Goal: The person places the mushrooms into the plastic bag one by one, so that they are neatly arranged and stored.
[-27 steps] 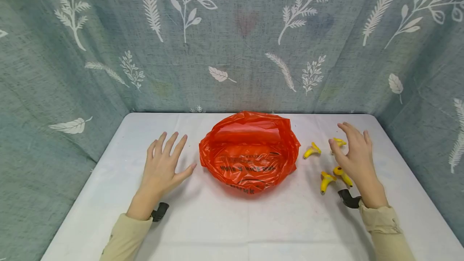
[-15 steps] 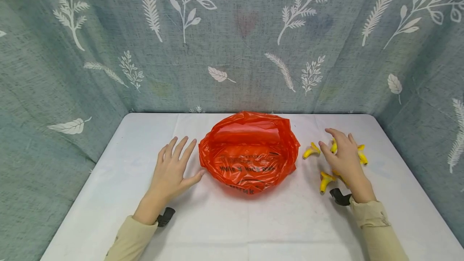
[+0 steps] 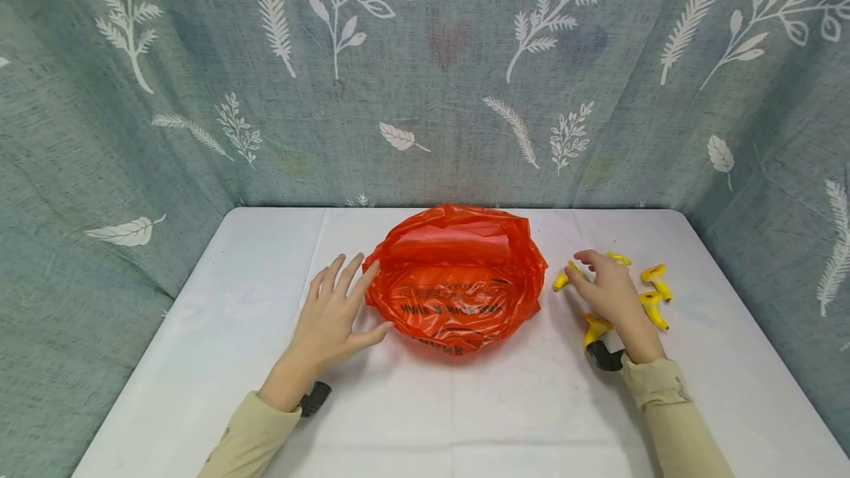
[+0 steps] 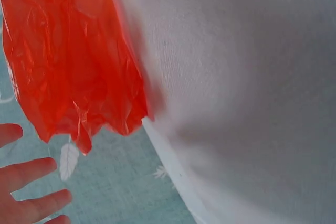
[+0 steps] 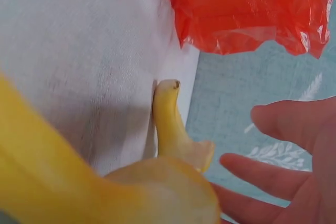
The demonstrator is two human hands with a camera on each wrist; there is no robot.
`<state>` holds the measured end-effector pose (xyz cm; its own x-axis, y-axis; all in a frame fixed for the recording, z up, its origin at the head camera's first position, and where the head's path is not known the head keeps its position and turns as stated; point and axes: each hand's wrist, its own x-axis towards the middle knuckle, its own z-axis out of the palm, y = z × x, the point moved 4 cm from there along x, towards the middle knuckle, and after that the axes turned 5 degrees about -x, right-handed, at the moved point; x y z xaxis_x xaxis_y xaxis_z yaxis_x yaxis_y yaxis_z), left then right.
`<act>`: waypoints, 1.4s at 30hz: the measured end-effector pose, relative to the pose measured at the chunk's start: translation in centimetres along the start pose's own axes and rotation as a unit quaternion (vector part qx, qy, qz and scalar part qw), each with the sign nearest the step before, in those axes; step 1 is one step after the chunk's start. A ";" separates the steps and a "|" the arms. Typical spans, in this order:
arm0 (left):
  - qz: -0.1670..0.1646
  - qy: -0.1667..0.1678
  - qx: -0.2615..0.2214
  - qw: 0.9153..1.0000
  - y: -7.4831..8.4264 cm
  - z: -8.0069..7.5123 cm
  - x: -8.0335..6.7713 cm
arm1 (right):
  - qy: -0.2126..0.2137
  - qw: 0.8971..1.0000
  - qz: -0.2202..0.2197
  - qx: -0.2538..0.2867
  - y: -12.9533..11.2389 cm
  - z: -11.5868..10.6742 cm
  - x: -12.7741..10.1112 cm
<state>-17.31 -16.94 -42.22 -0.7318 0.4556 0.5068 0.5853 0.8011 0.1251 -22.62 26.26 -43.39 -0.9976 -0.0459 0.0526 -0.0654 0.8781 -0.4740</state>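
An orange-red plastic bag point(image 3: 458, 301) with dark print stands with its mouth spread wide at the middle of the table. My left hand point(image 3: 332, 330) hovers at its left side, fingers spread; the left wrist view shows those fingers point(image 4: 31, 174) apart from the bag. Several yellow trumpet-shaped mushrooms point(image 3: 654, 310) lie to the right. Over them hangs my right hand point(image 3: 614, 297), thumb and fingers parted and holding nothing. Its fingertips are nearest the leftmost mushroom point(image 3: 561, 281), partly hidden in the head view. Another mushroom point(image 5: 173, 192) looms close in the right wrist view.
A white cloth covers the table point(image 3: 451, 411). Grey-green curtains point(image 3: 425, 94) with white leaf prints hang behind it and at both sides. A black wrist camera point(image 3: 603, 356) under the right wrist partly covers the front mushroom point(image 3: 596, 327).
My left hand has moved right to the bag's left edge. My right hand has moved left and slightly forward toward the leftmost mushroom, uncovering mushrooms on the right. The bag stays put.
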 end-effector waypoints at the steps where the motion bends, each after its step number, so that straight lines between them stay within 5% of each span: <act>1: 0.002 -0.002 0.002 1.000 0.1 0.1 0.0 | -0.005 1.000 0.005 0.001 0.0 0.1 0.0; 12: 0.044 0.011 0.051 0.998 0.3 1.0 0.3 | -0.004 0.999 0.037 0.004 -0.3 0.6 0.4; 26: 0.026 -0.010 0.035 0.999 0.1 1.8 0.5 | 0.012 0.994 0.103 0.017 0.3 0.8 0.7; 42: 0.020 -0.034 0.038 0.999 -0.1 1.9 0.5 | 0.040 0.994 0.097 0.031 0.6 0.3 0.5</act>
<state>-18.38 -16.08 -43.64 -0.7321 0.5106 0.4509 0.5882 0.8077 0.0405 -23.19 26.62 -43.90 -0.9866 0.1612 0.0246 0.1232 0.8353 -0.5358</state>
